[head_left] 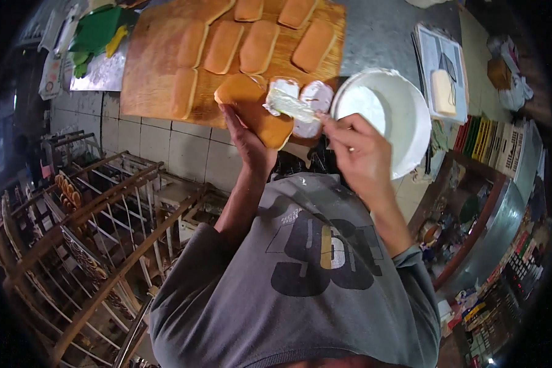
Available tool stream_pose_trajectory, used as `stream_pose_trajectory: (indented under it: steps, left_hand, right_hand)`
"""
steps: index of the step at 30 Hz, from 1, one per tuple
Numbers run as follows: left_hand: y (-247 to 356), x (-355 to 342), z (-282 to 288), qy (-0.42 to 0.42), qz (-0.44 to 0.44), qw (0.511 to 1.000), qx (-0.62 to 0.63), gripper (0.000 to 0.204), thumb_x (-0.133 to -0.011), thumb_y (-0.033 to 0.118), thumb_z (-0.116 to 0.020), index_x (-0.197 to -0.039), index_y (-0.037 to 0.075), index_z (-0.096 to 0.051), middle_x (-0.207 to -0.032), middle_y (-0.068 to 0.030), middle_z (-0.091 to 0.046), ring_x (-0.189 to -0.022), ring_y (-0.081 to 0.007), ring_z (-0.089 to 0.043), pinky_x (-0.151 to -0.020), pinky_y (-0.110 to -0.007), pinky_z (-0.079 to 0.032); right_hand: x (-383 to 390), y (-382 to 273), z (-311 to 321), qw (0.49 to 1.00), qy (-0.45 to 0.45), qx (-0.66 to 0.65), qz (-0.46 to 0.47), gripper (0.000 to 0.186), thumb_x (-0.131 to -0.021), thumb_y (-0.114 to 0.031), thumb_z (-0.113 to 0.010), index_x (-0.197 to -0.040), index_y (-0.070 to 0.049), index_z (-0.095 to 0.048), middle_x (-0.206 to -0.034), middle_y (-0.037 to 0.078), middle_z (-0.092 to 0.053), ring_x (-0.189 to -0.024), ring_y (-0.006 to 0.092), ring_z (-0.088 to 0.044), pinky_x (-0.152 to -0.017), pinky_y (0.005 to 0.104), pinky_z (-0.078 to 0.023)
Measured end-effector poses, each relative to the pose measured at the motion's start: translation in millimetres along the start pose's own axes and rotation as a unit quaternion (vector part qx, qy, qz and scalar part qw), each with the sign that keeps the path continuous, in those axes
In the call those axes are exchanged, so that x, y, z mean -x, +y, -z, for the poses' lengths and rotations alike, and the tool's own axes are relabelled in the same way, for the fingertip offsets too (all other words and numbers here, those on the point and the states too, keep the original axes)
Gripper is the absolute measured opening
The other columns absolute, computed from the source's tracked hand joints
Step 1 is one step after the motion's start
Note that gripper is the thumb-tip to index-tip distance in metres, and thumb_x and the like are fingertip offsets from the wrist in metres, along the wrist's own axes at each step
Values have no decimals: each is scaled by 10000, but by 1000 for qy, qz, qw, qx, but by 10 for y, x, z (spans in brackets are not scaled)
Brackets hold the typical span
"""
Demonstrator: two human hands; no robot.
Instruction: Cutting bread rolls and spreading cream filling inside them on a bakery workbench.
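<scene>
My left hand (251, 147) holds a long golden-brown bun (257, 110) tilted at the near edge of a wooden board (147, 67), its thumb side against the crust. The fingers underneath are hidden. My right hand (362, 153) grips a spreading spatula (293, 107) whose blade is thick with white cream. Beneath and beside the blade lie cream-coated bread pieces (317, 97). Whether they join the held bun, I cannot tell. Several more buns (260, 46) rest crust up on the board. Close to my right hand stands a white bucket (416, 116) with white cream inside.
A white tray (438, 55) with a pale block lies at the right of the metal table (380, 37). Green and yellow items (98, 30) sit far left. Below left stands a rack (104, 208); lower right, a wood-framed cabinet (460, 214).
</scene>
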State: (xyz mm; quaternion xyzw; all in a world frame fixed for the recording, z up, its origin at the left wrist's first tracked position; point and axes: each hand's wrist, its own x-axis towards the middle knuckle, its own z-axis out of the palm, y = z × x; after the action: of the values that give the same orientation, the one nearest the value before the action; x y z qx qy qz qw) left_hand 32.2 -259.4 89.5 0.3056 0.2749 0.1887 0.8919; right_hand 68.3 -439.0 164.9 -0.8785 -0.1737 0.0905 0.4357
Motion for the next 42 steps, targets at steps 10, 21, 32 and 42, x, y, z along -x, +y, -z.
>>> stream_pose_trajectory:
  steps: [10, 21, 32, 42]
  left_hand:
    - [1432, -814, 484, -56, 12, 997, 50, 512, -1027, 479, -380, -1362, 101, -466, -1288, -71, -590, -1129, -247, -610, -946, -426, -521]
    - [1958, -672, 1553, -158, 394, 898, 117, 525, -1032, 438, -382, -1385, 57, -456, -1169, -145, -662, -932, -261, -702, -765, -421, -603]
    - [2065, -779, 1760, -119, 406, 877, 227, 504, -1039, 409, -333, -1418, 95, -444, -1345, -171, -562, -1156, -375, -594, -980, -622, -457]
    - [1509, -1318, 1860, -136, 376, 910, 111, 414, -1034, 362, -387, -1335, 109, -517, -1265, -114, -622, -1096, -305, -632, -1003, -597, -451]
  right_hand:
    - [209, -548, -1225, 980, 82, 107, 147, 371, -775, -79, -739, -1135, -167, -728, -758, 36, -573, -624, 182, -579, -507, 328, -455]
    - [-693, -632, -2096, 996, 38, -58, 58, 208, -853, -58, -718, -1043, 25, -721, -683, 66, -643, -601, 91, -557, -540, 255, -428]
    - [-519, -712, -2248, 993, 62, -69, 74, 189, -854, 10, -682, -1036, -5, -730, -839, 81, -660, -704, 141, -607, -634, 254, -490]
    - [398, -807, -1952, 991, 44, 37, 123, 342, -734, 46, -727, -1063, -49, -729, -894, 85, -660, -724, 203, -625, -591, 294, -500]
